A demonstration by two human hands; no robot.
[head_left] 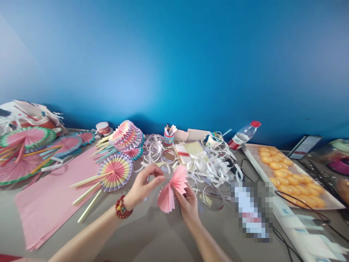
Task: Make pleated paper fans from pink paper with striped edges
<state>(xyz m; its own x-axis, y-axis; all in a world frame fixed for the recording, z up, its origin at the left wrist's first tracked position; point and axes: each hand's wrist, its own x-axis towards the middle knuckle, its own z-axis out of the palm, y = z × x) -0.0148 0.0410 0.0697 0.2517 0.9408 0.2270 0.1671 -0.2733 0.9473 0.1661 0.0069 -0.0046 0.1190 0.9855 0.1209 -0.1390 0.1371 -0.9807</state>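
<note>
A pink pleated paper piece [179, 181], gathered at its middle, spreads into two fan shapes above the table. My right hand [188, 204] is closed on it at the gathered middle. Just left of the paper, my left hand [145, 185] has thumb and forefinger brought together. Whatever lies between those fingertips is too small to make out. Finished pleated paper fans with pale sticks, one purple-edged fan [115, 172] among them, lie to the left of my left hand.
Pink sheets [54, 198] lie at the left, near more fans [25, 140]. Curled white strips [209, 162] spread behind my hands, with a pen cup [168, 137] and a bottle [242, 136]. A tray of orange-yellow pieces [283, 174], cables and a power strip [289, 214] are at the right.
</note>
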